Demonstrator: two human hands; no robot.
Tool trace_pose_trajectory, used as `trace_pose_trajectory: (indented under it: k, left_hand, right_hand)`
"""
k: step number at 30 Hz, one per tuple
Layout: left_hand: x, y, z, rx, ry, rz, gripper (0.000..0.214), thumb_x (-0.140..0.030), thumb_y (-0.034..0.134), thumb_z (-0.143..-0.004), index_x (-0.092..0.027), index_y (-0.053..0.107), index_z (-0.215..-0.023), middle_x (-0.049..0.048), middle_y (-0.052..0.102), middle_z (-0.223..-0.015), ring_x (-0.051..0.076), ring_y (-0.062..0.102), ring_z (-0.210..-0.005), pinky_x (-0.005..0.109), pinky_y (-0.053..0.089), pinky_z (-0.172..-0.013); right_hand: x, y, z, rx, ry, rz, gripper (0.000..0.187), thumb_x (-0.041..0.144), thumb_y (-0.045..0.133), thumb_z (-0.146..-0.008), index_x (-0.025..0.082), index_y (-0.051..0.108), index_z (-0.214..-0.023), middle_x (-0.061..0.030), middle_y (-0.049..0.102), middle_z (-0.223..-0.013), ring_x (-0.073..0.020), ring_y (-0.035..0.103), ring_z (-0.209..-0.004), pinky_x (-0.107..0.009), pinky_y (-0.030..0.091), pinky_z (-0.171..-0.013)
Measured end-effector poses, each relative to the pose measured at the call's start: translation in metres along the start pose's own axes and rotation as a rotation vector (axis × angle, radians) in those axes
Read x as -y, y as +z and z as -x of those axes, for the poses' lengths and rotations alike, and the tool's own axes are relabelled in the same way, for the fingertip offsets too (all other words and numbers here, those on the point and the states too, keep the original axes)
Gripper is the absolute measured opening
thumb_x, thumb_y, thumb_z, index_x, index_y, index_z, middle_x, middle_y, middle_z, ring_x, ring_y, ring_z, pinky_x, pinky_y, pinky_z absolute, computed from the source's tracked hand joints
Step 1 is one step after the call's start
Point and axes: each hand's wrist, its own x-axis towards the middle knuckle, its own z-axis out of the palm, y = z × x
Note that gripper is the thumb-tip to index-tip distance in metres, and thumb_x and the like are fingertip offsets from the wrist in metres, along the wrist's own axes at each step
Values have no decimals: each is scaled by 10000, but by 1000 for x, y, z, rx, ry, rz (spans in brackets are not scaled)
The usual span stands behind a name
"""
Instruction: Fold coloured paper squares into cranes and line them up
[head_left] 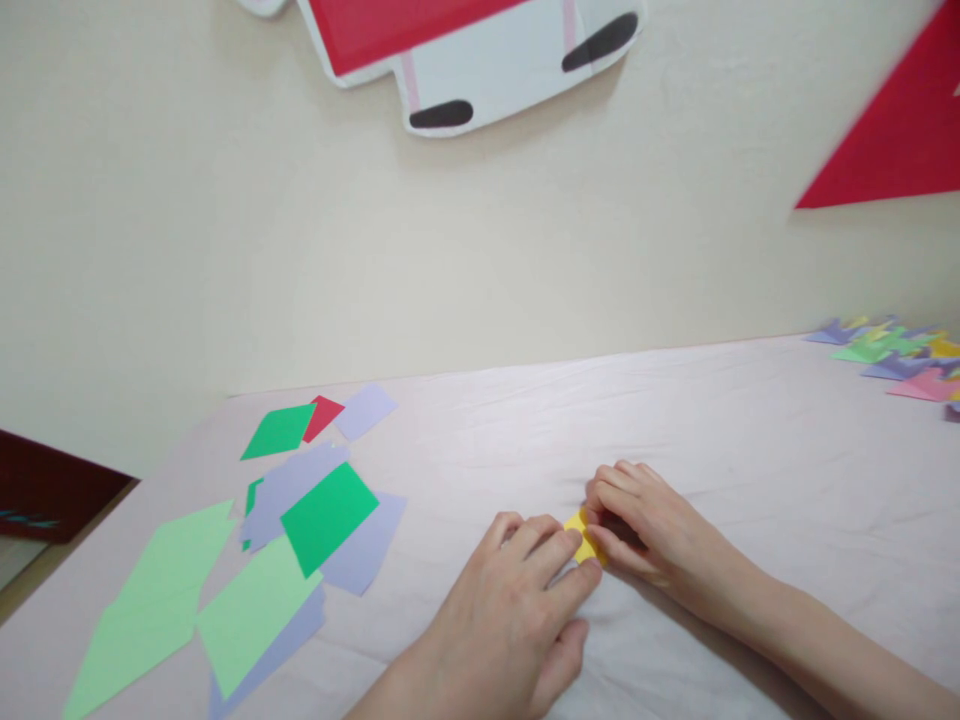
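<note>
A small folded yellow paper (582, 537) lies on the white cloth-covered table (750, 450), mostly hidden under fingers. My left hand (517, 610) rests palm down with its fingertips pressed on the paper's left side. My right hand (645, 530) comes in from the right, fingers curled and pinching the paper's right edge. Both hands meet over the paper near the table's front middle.
Loose paper squares lie at the left: dark green (328, 515), light green (251, 610), lilac (365, 410), red (324, 416). Several folded coloured paper pieces (896, 355) sit at the far right. A cream wall with red-and-white paper decoration (465, 50) rises behind the table.
</note>
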Motion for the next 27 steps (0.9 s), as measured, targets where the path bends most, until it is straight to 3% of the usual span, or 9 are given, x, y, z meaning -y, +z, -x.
trace_pose_trajectory:
  k: [15,23,27]
  left_hand:
    - [-3,-2,-4,9,-12,-23,295,-210,538,-892,-209,536,-1187,69,609,-1203,254,500,-1135,430,383,-967]
    - [-3,5,-3,-10,-32,-28,300,-235,543,-899,-218,530,-1198,58,603,-1226,254,496,-1154,430,377,-977]
    - [-4,7,-2,-14,-32,-31,314,-226,530,-903,-213,525,-1216,59,596,-1246,254,494,-1162,432,376,-975]
  right_hand:
    - [3,2,-2,-1,15,96,130,83,545,-851,188,532,-775,-41,610,-800,-196,511,-743,-345,379,-709]
    - [4,-11,5,60,162,-248,126,141,596,-833,221,523,-899,-26,601,-929,-201,515,-878,-332,424,-772]
    - [5,-15,4,88,175,-267,179,110,591,-785,221,528,-911,-29,597,-956,-210,507,-914,-350,421,-810]
